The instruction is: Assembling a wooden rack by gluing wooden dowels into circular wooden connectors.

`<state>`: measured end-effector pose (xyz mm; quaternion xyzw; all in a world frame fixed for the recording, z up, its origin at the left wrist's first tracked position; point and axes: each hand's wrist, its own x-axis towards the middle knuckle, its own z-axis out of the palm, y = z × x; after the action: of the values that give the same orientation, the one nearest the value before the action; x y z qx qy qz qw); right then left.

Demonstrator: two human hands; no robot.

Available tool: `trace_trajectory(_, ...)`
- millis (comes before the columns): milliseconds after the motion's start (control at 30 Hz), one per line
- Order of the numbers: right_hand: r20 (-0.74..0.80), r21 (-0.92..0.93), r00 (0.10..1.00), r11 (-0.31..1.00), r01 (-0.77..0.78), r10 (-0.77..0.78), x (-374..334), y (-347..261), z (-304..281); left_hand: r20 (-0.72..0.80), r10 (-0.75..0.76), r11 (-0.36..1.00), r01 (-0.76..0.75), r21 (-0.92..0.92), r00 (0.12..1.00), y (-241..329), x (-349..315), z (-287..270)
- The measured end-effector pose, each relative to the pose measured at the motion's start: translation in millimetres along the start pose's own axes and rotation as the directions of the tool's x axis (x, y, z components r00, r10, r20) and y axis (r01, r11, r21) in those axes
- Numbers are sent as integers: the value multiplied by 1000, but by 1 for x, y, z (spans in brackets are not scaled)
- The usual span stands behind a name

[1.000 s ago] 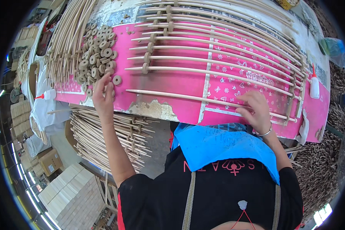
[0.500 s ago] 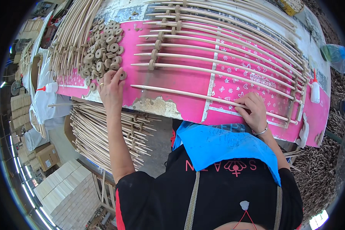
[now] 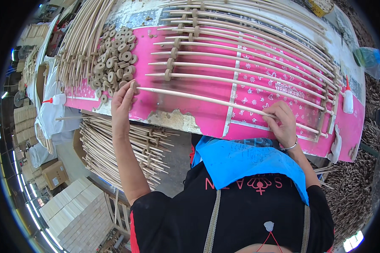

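Note:
My left hand (image 3: 122, 100) pinches a small round wooden disc (image 3: 134, 86) with a centre hole, held at the tapered tip of a wooden stick (image 3: 207, 100). Whether the tip has entered the hole I cannot tell. My right hand (image 3: 281, 121) grips that stick nearer its other end, thumb and fingers closed round it. Beyond it, several similar sticks lie side by side, each with a disc such as this ring (image 3: 168, 75) around it near the pointed end. A heap of loose discs (image 3: 114, 63) lies just past my left hand.
Bundled sticks (image 3: 82, 38) with discs lie at the far left of the pink-covered table (image 3: 143, 101). White glue bottles with red tips stand left (image 3: 60, 99) and right (image 3: 348, 101). More finished-looking sticks (image 3: 114, 147) fill a box below the near edge. A white cloth (image 3: 335, 145) hangs at right.
My left hand has brought a disc from the heap's edge to the stick's tip. The stick's left end has risen slightly and moved toward that hand.

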<state>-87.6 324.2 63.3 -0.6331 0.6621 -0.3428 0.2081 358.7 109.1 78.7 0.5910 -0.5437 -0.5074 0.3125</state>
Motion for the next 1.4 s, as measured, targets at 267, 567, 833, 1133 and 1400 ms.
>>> trace_trajectory(267,-2,45,1000,999,-6,6,3,1,3,101,-15,939,49,-341,995,5,-6,15)
trace_trajectory(567,-40,-44,984,984,170,-172,4,18,4,25,62,987,-57,-152,998,-39,24,13)
trace_trajectory(833,-109,-75,983,988,137,-145,1,24,-8,-71,86,987,-94,-131,994,-23,35,39)
trace_trajectory(1133,-887,-376,461,533,-758,30,-49,245,-242,-37,131,989,-134,-63,991,-3,34,49)
trace_trajectory(1400,-660,117,355,557,-822,662,-40,320,-262,-75,104,988,-94,125,992,-1,20,26)
